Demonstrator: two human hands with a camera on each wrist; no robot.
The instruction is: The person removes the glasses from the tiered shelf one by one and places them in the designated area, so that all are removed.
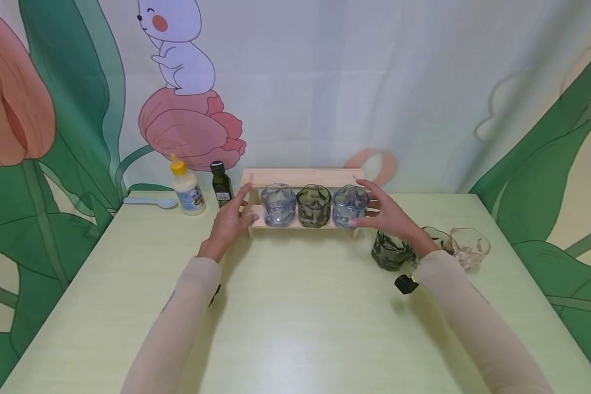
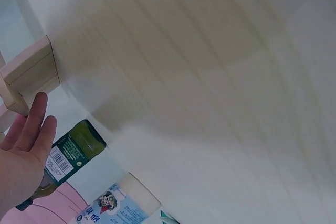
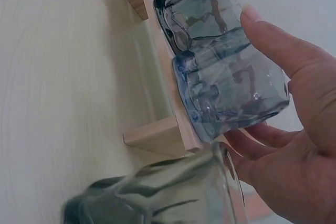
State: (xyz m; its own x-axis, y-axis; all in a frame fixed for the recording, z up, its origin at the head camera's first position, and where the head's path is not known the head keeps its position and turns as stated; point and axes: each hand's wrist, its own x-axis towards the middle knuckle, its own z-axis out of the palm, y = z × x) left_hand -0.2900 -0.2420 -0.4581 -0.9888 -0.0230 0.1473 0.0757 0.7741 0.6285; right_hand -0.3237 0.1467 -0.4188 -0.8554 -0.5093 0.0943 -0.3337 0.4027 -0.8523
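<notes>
A small two-tier wooden rack [image 1: 302, 176] bears a row of three wavy glass cups on its lower shelf. They are a left blue glass [image 1: 278, 205], a grey-green glass [image 1: 314, 206] and a right blue glass [image 3: 231, 90]. My right hand [image 1: 386, 210] holds the right blue glass, thumb across its front and fingers bent round its far side, partly hidden behind it. At the rack's left end, my left hand [image 1: 227, 224] touches the wood with nearly straight fingers [image 2: 34, 124]; the thumb lies by the lower shelf.
Under my right forearm stand a dark grey glass [image 1: 390, 251], another greenish glass [image 1: 439, 239] and a pale pink glass [image 1: 470, 248]. Left of the rack are a green bottle [image 1: 221, 186], a yellow-capped squeeze bottle [image 1: 189, 194] and a pale blue spoon [image 1: 150, 202]. A printed curtain [image 1: 285, 82] hangs behind the table.
</notes>
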